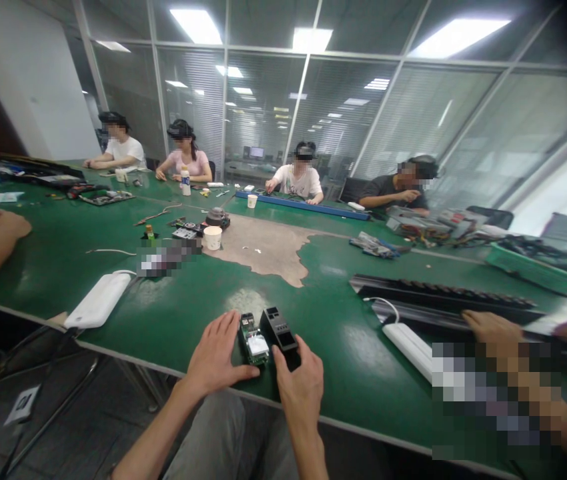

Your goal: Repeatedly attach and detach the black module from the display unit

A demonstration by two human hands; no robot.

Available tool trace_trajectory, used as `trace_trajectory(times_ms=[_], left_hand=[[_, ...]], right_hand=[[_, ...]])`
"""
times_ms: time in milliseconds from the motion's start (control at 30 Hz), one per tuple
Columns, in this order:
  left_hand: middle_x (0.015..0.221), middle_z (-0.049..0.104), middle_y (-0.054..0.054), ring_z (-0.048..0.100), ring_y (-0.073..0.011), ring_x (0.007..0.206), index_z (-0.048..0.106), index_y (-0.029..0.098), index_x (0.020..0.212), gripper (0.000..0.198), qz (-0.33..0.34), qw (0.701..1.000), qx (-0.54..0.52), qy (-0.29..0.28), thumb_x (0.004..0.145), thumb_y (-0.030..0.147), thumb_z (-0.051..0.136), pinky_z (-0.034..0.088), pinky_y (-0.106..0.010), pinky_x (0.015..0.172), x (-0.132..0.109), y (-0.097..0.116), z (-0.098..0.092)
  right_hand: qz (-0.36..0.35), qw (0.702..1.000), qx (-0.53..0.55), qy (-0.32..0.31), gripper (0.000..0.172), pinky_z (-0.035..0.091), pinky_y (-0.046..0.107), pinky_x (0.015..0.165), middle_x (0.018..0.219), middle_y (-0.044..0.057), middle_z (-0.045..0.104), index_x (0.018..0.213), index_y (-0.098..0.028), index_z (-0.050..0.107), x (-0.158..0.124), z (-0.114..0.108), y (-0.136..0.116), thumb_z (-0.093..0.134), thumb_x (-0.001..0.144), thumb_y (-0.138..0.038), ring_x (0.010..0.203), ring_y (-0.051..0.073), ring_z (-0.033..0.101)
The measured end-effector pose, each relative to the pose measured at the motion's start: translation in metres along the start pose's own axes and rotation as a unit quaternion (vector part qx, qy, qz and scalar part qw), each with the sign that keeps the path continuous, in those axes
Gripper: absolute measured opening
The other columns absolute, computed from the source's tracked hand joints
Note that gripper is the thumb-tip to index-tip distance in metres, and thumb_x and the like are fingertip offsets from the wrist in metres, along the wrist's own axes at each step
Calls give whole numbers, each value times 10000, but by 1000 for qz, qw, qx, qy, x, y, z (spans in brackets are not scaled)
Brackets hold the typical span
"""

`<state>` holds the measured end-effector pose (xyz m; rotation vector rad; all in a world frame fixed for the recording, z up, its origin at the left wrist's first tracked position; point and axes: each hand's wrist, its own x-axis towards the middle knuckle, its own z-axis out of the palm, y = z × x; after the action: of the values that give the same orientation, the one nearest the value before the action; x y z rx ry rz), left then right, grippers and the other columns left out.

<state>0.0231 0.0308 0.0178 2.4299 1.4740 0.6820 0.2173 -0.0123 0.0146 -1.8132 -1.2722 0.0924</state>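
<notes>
Circuit board (255, 345): just left of black casing (280, 328).
Left hand (215, 355): spread around circuit board; grip uncertain.
Right hand (302, 375): clamped on black casing.
Risk: possibly scraped components, from tipping black casing leftward.

Extends both bare forearms (161, 423) forward with left hand (217, 353) spread palm-down and right hand (301, 380) curled, thumb (279, 361) opposite fingers (308, 353).

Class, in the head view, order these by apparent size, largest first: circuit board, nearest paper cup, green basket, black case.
1. Green basket
2. Black case and circuit board: too alike to rank
3. Nearest paper cup
</notes>
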Motion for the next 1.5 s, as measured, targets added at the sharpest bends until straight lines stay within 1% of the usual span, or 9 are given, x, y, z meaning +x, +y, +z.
trace_trajectory(times_ms=[100,267,500,633,800,1000,1200,1333,1500], left_hand=[[1549,265,-149,255,-348,1406,211,176,1501,1134,-3,1000,1,-1,635,798,598,237,-491,1131,0,0,0],[1539,287,-146,271,-347,1400,239,196,1487,1117,-5,1000,-10,2,617,778,627,228,-496,1131,-1,-1,-3],[1517,319,-154,284,-353,1389,268,184,1466,1102,-10,1000,-25,9,603,745,665,234,-506,1130,-3,0,-8],[1510,331,-152,285,-352,1389,260,182,1467,1083,-6,999,-30,18,616,712,671,224,-508,1138,-4,-1,-8],[1516,323,-152,282,-337,1396,250,185,1468,987,4,999,-37,25,679,616,656,208,-503,1146,-6,-4,-7],[1556,210,-193,206,-344,1429,165,108,1493,1070,0,999,-29,23,656,545,667,204,-497,1156,-8,-6,-2],[1565,180,-196,196,-351,1431,70,108,1511,1148,14,999,-23,28,628,517,678,206,-500,1157,-9,-6,-1],[1562,186,-201,204,-351,1428,76,102,1509,1155,15,999,-17,23,633,555,677,200,-501,1159,-9,-5,0],[1559,198,-200,207,-340,1429,96,92,1504,1111,11,1000,-4,18,656,539,656,190,-487,1163,-8,-2,-1]], right_hand=[[23,1000,15,0,541,438,392,882,1030,138,672,1134,-147,648,2,-3,-3,579,791,-560,996,288,575],[57,996,62,10,575,470,347,810,996,118,691,1129,-165,657,5,-11,-17,588,766,-607,915,260,635],[32,998,48,-25,567,466,346,819,1004,113,687,1125,-179,655,-7,-7,-43,588,773,-618,924,258,631],[-5,1000,26,-10,575,453,354,829,993,123,681,1125,-161,650,-13,-2,-53,583,781,-617,917,261,621],[-44,999,-13,-1,547,445,366,824,974,120,678,1119,-172,643,-20,4,-62,585,792,-606,922,270,609],[-82,995,-55,-17,514,433,372,860,1028,121,676,1154,-163,625,-31,12,-54,584,817,-548,972,273,579],[-103,992,-61,-40,727,409,405,950,1177,175,624,1293,-58,529,-37,14,-35,619,781,-567,1115,302,518],[-92,994,-35,-43,709,407,403,957,1199,181,613,1307,-63,522,-38,13,-33,606,799,-552,1126,298,521],[-65,997,-22,-40,662,412,401,919,1124,175,646,1257,-85,569,-37,13,-37,631,782,-542,1058,302,557]])
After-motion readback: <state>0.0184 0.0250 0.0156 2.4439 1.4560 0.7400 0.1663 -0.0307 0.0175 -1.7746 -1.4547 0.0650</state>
